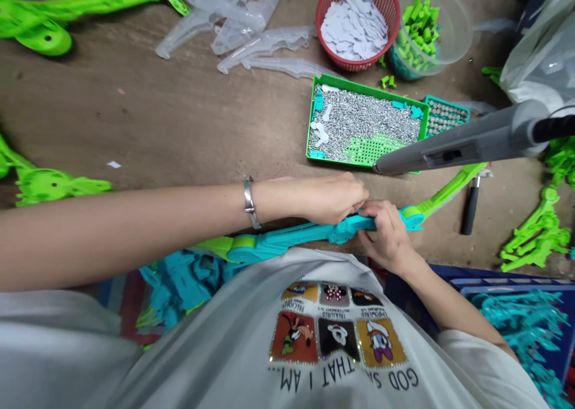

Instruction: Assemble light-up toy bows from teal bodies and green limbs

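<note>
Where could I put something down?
A big bare patch of table lies left of the green tray, between the plastic pieces and left forearm, with just tiny scraps. It's crowded behind the tray, by the red basket and tub, and in front, where the right hand holds a turquoise piece.

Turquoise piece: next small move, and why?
Probably steady the turquoise piece with the right hand: its fingers and thumb grip it, while the left hand is curled close beside, fingertips hidden. Neither hand is on the screwdriver, so driving looks premature.
</note>
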### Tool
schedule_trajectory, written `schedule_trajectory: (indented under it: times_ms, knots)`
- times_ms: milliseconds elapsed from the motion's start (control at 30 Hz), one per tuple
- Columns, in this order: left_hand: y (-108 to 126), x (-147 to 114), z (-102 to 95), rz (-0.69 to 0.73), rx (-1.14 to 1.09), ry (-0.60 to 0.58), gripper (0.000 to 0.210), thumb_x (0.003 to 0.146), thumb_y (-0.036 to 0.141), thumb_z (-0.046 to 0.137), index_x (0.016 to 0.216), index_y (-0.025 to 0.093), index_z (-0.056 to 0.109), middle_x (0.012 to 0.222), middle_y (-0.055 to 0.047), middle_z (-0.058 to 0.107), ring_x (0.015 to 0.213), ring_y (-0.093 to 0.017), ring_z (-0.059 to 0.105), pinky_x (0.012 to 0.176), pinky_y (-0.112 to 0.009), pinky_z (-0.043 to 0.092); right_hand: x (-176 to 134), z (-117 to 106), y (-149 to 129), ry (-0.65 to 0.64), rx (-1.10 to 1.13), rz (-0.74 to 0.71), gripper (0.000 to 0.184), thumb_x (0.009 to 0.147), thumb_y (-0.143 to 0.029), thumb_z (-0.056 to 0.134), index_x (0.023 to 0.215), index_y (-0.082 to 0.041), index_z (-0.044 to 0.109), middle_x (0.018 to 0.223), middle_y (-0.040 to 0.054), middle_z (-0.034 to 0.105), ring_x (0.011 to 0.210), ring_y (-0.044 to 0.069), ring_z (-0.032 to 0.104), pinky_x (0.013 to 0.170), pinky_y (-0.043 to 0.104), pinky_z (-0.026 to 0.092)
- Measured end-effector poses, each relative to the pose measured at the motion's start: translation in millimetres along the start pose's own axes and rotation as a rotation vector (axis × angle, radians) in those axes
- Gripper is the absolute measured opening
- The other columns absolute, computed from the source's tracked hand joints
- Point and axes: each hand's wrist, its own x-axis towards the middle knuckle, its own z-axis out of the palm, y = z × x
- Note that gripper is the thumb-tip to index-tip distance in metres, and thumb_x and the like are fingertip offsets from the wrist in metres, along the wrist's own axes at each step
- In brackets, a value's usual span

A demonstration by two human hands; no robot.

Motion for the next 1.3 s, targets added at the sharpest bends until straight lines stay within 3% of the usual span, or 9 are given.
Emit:
schedule_trajectory:
  times_ms: [233,433,633,767,1067,1300]
  knots:
    - [0.3,-1.9,2.5,-0.07,-0.065,0.005,0.013,0.094,0.012,0.056,0.095,0.014,0.068,0.094,-0.007,0.073,0.083,-0.018,0.064,0.071,-0.028,0.04,6.2,-4.6,-2.0,-0.07,0.026,0.036,0.036,0.086,-0.005,0.058,0.116,-0.023,0.048,0.117,0.0128,0.066,0.107,0.03,0.064,0.087,0.045,0.05]
    - [2.5,-4.9,3.3,-0.124,-0.094,-0.026,0.013,0.094,0.014,0.055,0.095,0.014,0.068,0.091,-0.008,0.073,0.077,-0.018,0.061,0.065,-0.028,0.036,19.6,-24.2,-5.5,-0.243,0.192,0.149,0.039,0.082,-0.011,0.064,0.116,-0.023,0.048,0.115,0.01,0.066,0.104,0.028,0.066,0.088,0.042,0.052]
    - [3.0,-6.5,9.1,-0.136,-0.142,-0.001,0.014,0.091,0.011,0.054,0.092,0.015,0.067,0.09,-0.007,0.072,0.077,-0.017,0.062,0.065,-0.028,0.037,36.9,-43.2,-4.2,-0.324,0.389,0.285,0.038,0.084,-0.019,0.069,0.117,-0.024,0.05,0.111,0.0042,0.07,0.094,0.021,0.069,0.081,0.034,0.051]
    - [1.8,-6.4,16.2,-0.145,-0.18,0.019,0.012,0.093,0.016,0.055,0.092,0.015,0.066,0.094,-0.008,0.073,0.077,-0.018,0.063,0.065,-0.028,0.038,48.7,-48.2,1.1,-0.445,0.395,0.333,0.032,0.086,-0.027,0.076,0.112,-0.025,0.058,0.108,0.0026,0.075,0.094,0.02,0.071,0.081,0.033,0.051]
    - [2.6,-13.2,29.8,-0.126,-0.253,0.093,0.012,0.093,0.017,0.054,0.088,0.018,0.064,0.088,-0.005,0.071,0.076,-0.017,0.063,0.068,-0.028,0.04,54.6,-54.9,-2.2,-0.598,0.3,0.334,0.029,0.082,-0.018,0.075,0.108,-0.024,0.063,0.101,0.0008,0.077,0.086,0.018,0.069,0.076,0.029,0.046]
    - [8.7,-22.0,38.7,-0.148,-0.375,0.098,0.008,0.091,0.016,0.057,0.092,0.018,0.065,0.081,-0.002,0.072,0.073,-0.015,0.065,0.063,-0.025,0.04,45.1,-55.7,-8.0,-0.582,0.269,0.34,0.014,0.085,-0.022,0.075,0.095,-0.023,0.066,0.084,-0.0017,0.074,0.071,0.014,0.063,0.068,0.027,0.041]
